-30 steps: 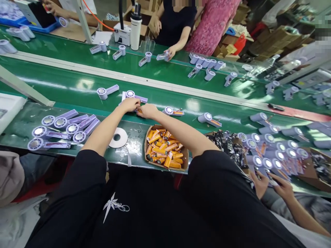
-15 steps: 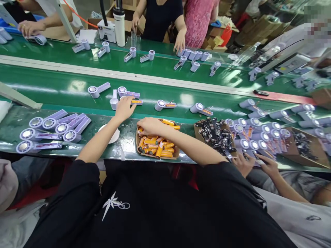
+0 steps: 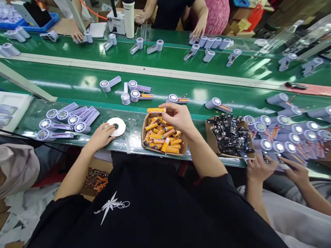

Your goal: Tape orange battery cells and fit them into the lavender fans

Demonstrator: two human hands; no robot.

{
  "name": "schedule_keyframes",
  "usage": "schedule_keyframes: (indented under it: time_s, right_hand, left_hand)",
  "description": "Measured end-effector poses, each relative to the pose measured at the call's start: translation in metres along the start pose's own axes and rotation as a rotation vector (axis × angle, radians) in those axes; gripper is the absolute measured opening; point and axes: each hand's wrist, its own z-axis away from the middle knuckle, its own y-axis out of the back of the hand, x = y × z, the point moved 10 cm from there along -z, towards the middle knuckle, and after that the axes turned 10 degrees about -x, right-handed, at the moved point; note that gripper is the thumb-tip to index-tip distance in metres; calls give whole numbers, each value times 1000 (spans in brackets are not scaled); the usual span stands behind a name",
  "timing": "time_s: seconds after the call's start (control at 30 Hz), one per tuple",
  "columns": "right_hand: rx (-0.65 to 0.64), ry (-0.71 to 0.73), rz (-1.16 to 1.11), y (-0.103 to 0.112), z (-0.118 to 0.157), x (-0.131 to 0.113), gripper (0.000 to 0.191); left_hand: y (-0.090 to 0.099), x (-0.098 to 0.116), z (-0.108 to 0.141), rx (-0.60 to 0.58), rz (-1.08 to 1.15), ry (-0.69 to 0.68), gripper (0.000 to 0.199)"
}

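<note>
My right hand [image 3: 178, 117] pinches an orange battery cell [image 3: 156, 110] at its right end, just above the far edge of a cardboard box [image 3: 184, 148] full of similar orange cells. To the left, my left hand [image 3: 101, 136] is closed on the left side of a white roll of tape [image 3: 119, 128], with its fingertips by the roll's centre hole. Beyond the box, on the green belt, lie lilac handheld fan bodies, one with an orange cell [image 3: 147, 96] in its open handle.
Several lilac fan bodies [image 3: 74, 120] lie together on the bench at left. A box of black circuit boards [image 3: 230, 134] stands right of the cells, near a co-worker's hands [image 3: 261, 167]. Across the belt, other people handle fan parts. An open box [image 3: 97, 179] sits below the bench.
My left hand has moved back from the fan bodies on the belt to the tape roll. My right hand has lifted an orange cell out of the box. The view has shifted left.
</note>
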Motion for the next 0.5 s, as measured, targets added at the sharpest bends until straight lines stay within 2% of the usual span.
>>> schedule_keyframes:
  time_s: [0.07,0.17,0.2,0.27,0.33,0.4,0.5]
  right_hand:
    - [136,11,-168,3,23,1,34]
    - [291,18,-92,-9,58,-6,30]
    - [323,24,-45,-15,67,-9,28]
    - [360,34,9,-22,80,-12,26]
    - [357,27,32,-24,88,-11,25]
    - [343,20,49,-23,93,-8,24]
    - [342,25,46,-19,99,-4,24]
  left_hand:
    - [13,22,3,103,3,-41,33]
    - [37,56,10,301,36,-83,22]
    - [41,63,12,330,36,-88,21]
    - [41,68,13,305,1,-87,21]
    - [33,59,12,214,-58,-50,38]
    - [21,38,9,122,-101,30,54]
    - [7,12,4,33,-121,98,53]
